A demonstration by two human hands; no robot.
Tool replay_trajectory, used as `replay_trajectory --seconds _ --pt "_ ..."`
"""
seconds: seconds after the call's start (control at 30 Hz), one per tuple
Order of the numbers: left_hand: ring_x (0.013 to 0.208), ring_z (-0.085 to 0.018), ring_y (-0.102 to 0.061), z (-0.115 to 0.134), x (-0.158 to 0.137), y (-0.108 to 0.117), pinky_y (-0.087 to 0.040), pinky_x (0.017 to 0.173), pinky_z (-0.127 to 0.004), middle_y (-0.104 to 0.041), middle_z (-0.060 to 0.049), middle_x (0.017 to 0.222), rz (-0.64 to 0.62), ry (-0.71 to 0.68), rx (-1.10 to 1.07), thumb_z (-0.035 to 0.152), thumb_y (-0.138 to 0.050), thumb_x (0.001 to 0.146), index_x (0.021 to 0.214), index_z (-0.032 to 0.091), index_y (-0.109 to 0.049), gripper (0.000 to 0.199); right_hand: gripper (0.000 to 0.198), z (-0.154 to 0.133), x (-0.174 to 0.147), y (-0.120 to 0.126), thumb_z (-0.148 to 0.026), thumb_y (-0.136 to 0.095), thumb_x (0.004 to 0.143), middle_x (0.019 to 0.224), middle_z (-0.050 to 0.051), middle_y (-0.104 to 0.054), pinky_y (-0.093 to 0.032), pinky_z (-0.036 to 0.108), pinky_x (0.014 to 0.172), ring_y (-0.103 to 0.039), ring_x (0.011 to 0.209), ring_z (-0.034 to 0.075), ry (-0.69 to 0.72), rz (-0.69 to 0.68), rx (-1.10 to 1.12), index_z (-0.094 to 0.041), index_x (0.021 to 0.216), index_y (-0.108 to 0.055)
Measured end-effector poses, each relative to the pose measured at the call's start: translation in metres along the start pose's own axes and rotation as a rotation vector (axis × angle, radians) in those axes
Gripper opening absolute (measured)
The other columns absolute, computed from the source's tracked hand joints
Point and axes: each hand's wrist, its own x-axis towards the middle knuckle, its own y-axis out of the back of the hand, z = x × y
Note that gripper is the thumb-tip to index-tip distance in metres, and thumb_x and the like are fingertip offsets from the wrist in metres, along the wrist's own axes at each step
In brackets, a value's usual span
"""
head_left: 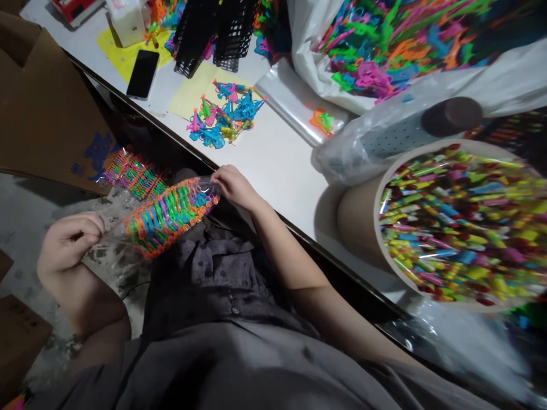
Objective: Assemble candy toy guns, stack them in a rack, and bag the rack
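Clear bag [173,213] of bright plastic pieces at 9 o'clock, stretched between two hands above the lap.
Left hand [70,245], farther out at 9, fingers curled, thumb and forefinger clamped on the slack film end; right hand [235,185], toward 10 and by the table [294,171] edge, pinches the opposite end. Two-ended hold presumably tensions the film so the rows lie flat. Film blurred at left; which end is open, can't say. Loose toy pile [226,114] at 11, probably there for easy reach; tub [361,222] of coloured sticks at 3.
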Motion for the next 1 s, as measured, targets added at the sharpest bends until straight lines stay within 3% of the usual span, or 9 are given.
replay_trajectory --seconds 0.1,0.2,0.3,0.4,0.47,0.57,0.67,0.8,1.0 --pt "0.042 -0.012 -0.046 -0.019 0.002 0.018 -0.033 0.037 -0.023 -0.055 -0.003 0.045 -0.178 0.129 -0.008 0.044 -0.076 0.064 0.047 0.017 -0.057 0.037 0.032 -0.005 -0.023 -0.002 -0.038 -0.031 0.095 0.083 0.01 -0.059 -0.04 0.038 0.08 -0.05 0.082 0.02 -0.015 0.082 0.009 -0.02 0.083 -0.055" --pt "0.039 -0.011 -0.045 -0.044 -0.004 0.024 -0.031 0.035 -0.021 -0.053 -0.001 0.044 -0.183 0.226 0.036 0.054 -0.073 0.066 0.045 0.016 -0.053 0.048 0.031 -0.007 -0.039 -0.003 -0.038 -0.032 0.095 0.083 0.009 -0.058 -0.04 0.038 0.079 -0.05 0.083 0.02 -0.045 0.12 -0.004 -0.021 0.084 -0.054" --pt "0.038 -0.011 -0.045 -0.067 -0.009 0.024 -0.029 0.036 -0.022 -0.054 0.0 0.043 -0.216 0.203 0.156 0.057 -0.059 0.078 0.049 0.017 -0.057 0.05 0.027 -0.006 -0.046 -0.002 -0.033 -0.032 0.094 0.085 0.01 -0.058 -0.04 0.039 0.081 -0.051 0.085 0.021 -0.054 0.153 -0.023 -0.021 0.085 -0.055" --pt "0.043 -0.011 -0.041 -0.073 0.005 0.005 -0.024 0.042 -0.023 -0.051 0.001 0.046 0.149 0.033 0.435 0.053 -0.055 0.084 0.056 0.017 -0.06 0.045 0.025 -0.006 -0.048 0.0 -0.029 -0.034 0.093 0.086 0.01 -0.058 -0.04 0.04 0.082 -0.051 0.086 0.022 -0.035 0.146 -0.029 -0.021 0.088 -0.057" --pt "0.054 -0.013 -0.043 -0.066 0.026 -0.025 -0.026 0.05 -0.025 -0.052 -0.001 0.057 0.377 -0.075 0.597 0.052 -0.055 0.084 0.063 0.017 -0.059 0.041 0.025 -0.006 -0.048 0.0 -0.029 -0.035 0.092 0.086 0.01 -0.058 -0.04 0.041 0.081 -0.051 0.086 0.022 -0.025 0.132 -0.035 -0.021 0.089 -0.058" --pt "0.086 -0.022 -0.052 -0.052 0.058 -0.083 -0.036 0.073 -0.031 -0.062 -0.008 0.091 -0.107 -0.015 0.729 0.048 -0.059 0.083 0.093 0.017 -0.062 0.032 0.026 -0.006 -0.049 0.0 -0.03 -0.035 0.092 0.085 0.01 -0.058 -0.04 0.04 0.079 -0.051 0.085 0.021 -0.018 0.128 -0.055 -0.021 0.089 -0.059" --pt "0.099 -0.026 -0.049 -0.051 0.078 -0.124 -0.036 0.082 -0.036 -0.059 -0.012 0.105 -0.354 0.036 0.829 0.038 -0.055 0.087 0.103 0.015 -0.059 0.028 0.028 -0.007 -0.051 -0.001 -0.031 -0.033 0.093 0.085 0.01 -0.058 -0.041 0.039 0.078 -0.051 0.084 0.021 -0.006 0.133 -0.063 -0.021 0.09 -0.059" --pt "0.094 -0.026 -0.05 -0.065 0.082 -0.134 -0.036 0.079 -0.037 -0.06 -0.012 0.096 -0.437 0.023 0.915 0.032 -0.045 0.092 0.091 0.014 -0.059 0.023 0.027 -0.008 -0.056 -0.001 -0.028 -0.034 0.093 0.086 0.01 -0.058 -0.042 0.04 0.079 -0.05 0.085 0.022 -0.006 0.151 -0.037 -0.022 0.092 -0.06" --pt "0.096 -0.026 -0.052 -0.066 0.073 -0.131 -0.036 0.084 -0.039 -0.06 -0.013 0.1 -0.384 0.02 0.866 0.03 -0.041 0.093 0.098 0.013 -0.058 0.025 0.026 -0.007 -0.058 -0.001 -0.026 -0.033 0.093 0.087 0.01 -0.058 -0.042 0.04 0.081 -0.051 0.087 0.021 -0.055 0.159 -0.039 -0.021 0.09 -0.058"
